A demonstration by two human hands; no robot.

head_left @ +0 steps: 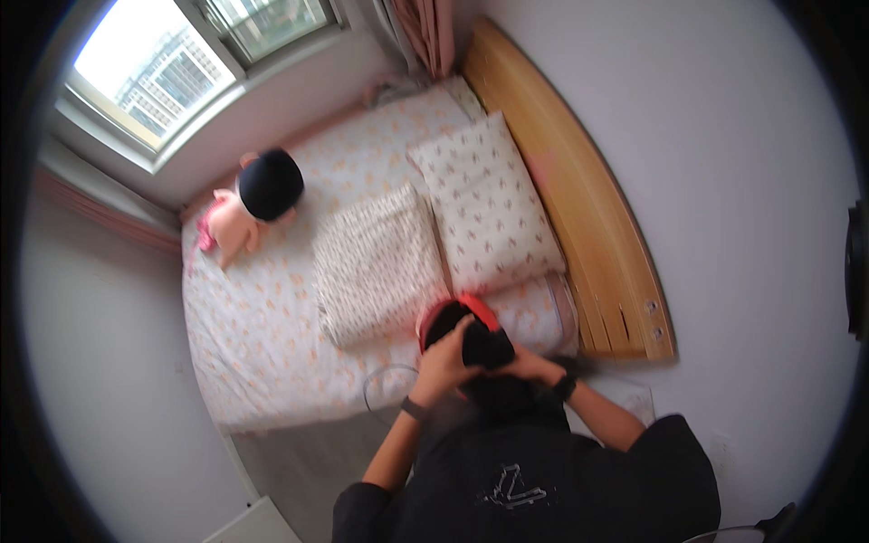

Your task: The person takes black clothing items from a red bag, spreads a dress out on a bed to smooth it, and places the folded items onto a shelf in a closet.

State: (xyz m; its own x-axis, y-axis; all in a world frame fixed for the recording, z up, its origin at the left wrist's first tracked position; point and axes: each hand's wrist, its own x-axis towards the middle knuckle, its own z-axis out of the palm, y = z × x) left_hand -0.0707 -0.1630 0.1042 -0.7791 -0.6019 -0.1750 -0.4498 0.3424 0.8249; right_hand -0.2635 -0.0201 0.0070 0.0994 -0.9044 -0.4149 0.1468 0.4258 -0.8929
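Matt printed cloth bedsheet (262, 335), soft cloth pillow (489, 204), smooth varnished wooden headboard (579, 199)

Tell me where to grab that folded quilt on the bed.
Scoop under the folded quilt's long left edge, coming from the open mattress side. It lies flat, limp and layered, and its right edge sits against the pillow, so the left side probably gives the freest way in.

White bed sheet (272, 317) with orange print; 2 white speckled pillows (489, 204); red-and-black headgear (466, 330); light wooden headboard (588, 208); pink curtain (430, 27).
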